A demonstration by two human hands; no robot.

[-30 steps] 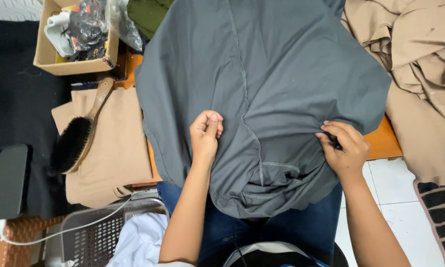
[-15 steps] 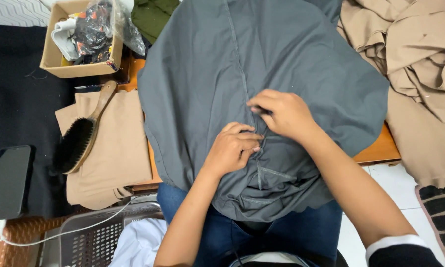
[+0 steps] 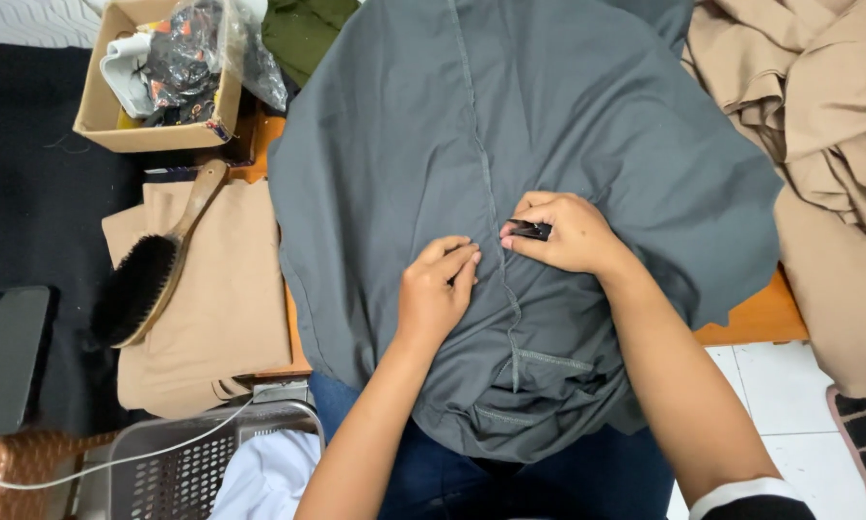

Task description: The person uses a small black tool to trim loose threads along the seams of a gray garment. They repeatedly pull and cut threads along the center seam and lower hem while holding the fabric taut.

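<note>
Fingers (image 3: 457,262) of the left hand (image 3: 435,294) are curled and pressed flat onto the grey garment (image 3: 568,125), pinning the cloth just left of its centre seam (image 3: 481,173); they grip nothing. The right hand (image 3: 566,234) lies just across the seam, its fingers closed around a small black tool (image 3: 529,229), apparently a thread snipper, whose tip points at the seam; the exact type cannot be told. The two hands sit close together, one either side of the seam line, without touching. The grey garment is spread over the orange table (image 3: 756,318), its lower end bunched and hanging over the near edge onto the person's lap. To the left of it lies a folded tan cloth (image 3: 226,308), with a wooden-handled brush (image 3: 149,279) of dark bristles resting on it at a slant. Beyond this stands a cardboard box (image 3: 158,135) holding plastic-wrapped oddments. A black phone (image 3: 7,356) lies on a dark surface at far left. A grey perforated basket (image 3: 163,472) stands at lower left with a white cable (image 3: 115,460) across it. More tan fabric (image 3: 818,116) is heaped at right.
</note>
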